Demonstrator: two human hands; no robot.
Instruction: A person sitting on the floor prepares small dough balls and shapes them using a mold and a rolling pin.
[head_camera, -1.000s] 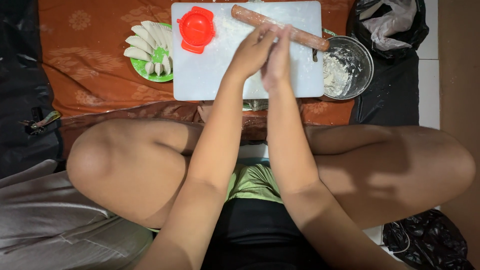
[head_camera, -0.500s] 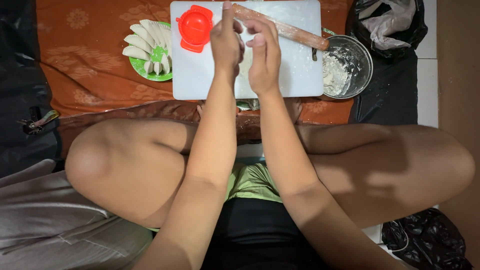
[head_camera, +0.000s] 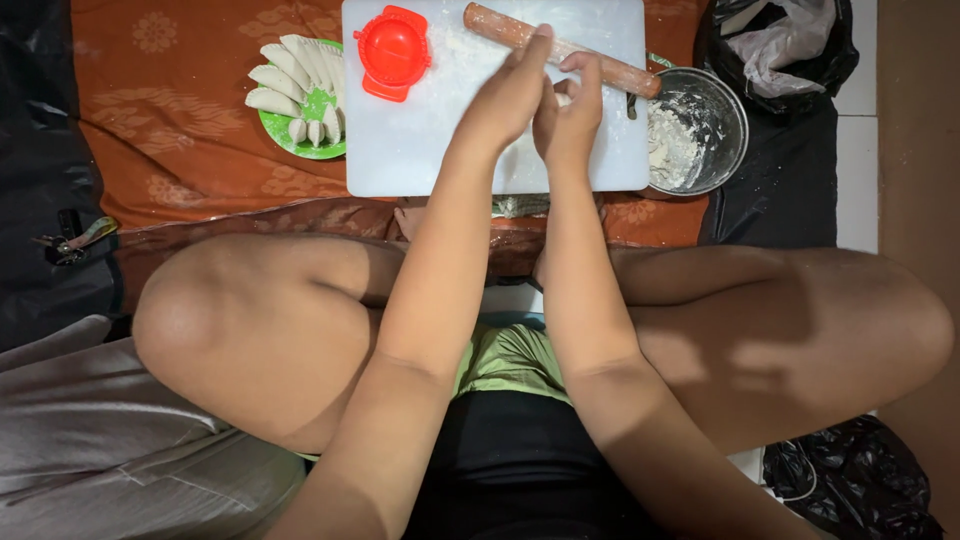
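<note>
Head view: your left hand (head_camera: 510, 95) and right hand (head_camera: 570, 115) pressed together over white board (head_camera: 420, 150), fingers clamped on small dough piece (head_camera: 563, 99). Finished dumplings (head_camera: 295, 85) fill green plate (head_camera: 320, 105); dough remains in bowl (head_camera: 700, 130).

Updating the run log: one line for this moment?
hands: left and right pressed together, dough barely visible | board under | pin, red mold beside

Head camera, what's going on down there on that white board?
A person sitting cross-legged presses both hands together over a white cutting board, the left hand and right hand seemingly working a small pale piece of dough between them. A wooden rolling pin and red dumpling press lie on the board; folded dumplings fill a green plate.
</note>
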